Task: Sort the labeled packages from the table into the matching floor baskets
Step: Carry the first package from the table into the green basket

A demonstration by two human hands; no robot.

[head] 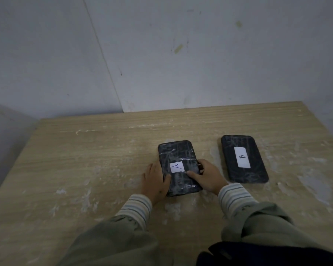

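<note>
The wooden table is seen from above, scuffed with pale marks, and two dark wrapped packages lie on it. The package marked A lies near the middle and is clasped from both sides: the left hand is pressed against its left edge with the thumb laid on top, and the right hand is pressed against its right edge, also with the thumb on top. The package marked B lies flat to the right, well apart and untouched.

The wrapping looks glossy, so the package may slip out when it is lifted, if the squeeze is too light. A wrong basket could also be chosen if the label is not kept in sight.

The floor baskets are not shown at all, so their places and labels cannot be told. The fingers below the package are hidden, and whether it is already raised cannot be judged.
</note>
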